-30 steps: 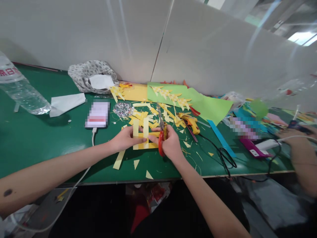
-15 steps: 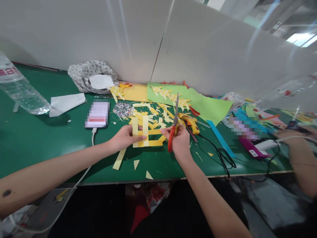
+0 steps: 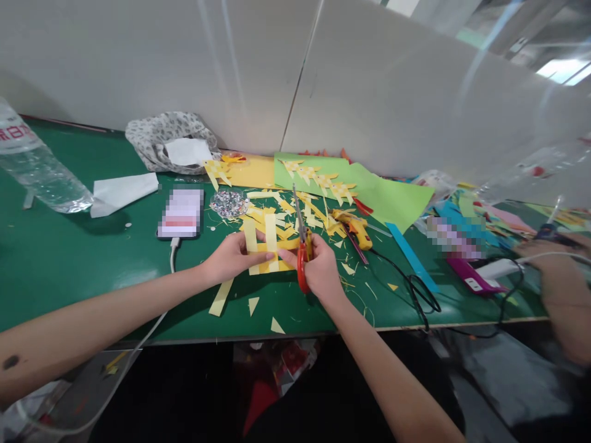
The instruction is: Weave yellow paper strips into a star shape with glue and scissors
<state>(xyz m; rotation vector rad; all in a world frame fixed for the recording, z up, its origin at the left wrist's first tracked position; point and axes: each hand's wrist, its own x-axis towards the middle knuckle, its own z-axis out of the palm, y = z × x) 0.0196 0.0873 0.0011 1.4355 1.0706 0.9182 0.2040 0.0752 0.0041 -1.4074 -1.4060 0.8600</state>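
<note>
My left hand [image 3: 235, 254] pinches a lattice of crossed yellow paper strips [image 3: 271, 234], two pale upright ones over darker level ones. In my right hand [image 3: 318, 264] is a pair of scissors [image 3: 301, 246], orange-handled, its blades pointing up and away. That hand's thumb and fingertips also touch the right part of the strips; whether they grip them I cannot tell. Below the left hand lies a loose pale strip [image 3: 221, 298], with small paper triangles [image 3: 277, 326] to its right. Yellow paper scraps [image 3: 286, 215] spread behind the hands.
A phone [image 3: 181, 212] on a white cable lies left, beyond it a water bottle [image 3: 41, 166]. A yellow glue gun [image 3: 353, 227] with a black cord is at right, near a blue strip [image 3: 412, 257]. Woven paper fish [image 3: 318, 178] lie on green paper. Another person's arm [image 3: 561, 289] is at far right.
My right hand has moved left with the scissors, closer to my left hand, and its thumb now reaches the upright strips. The left hand has hardly moved.
</note>
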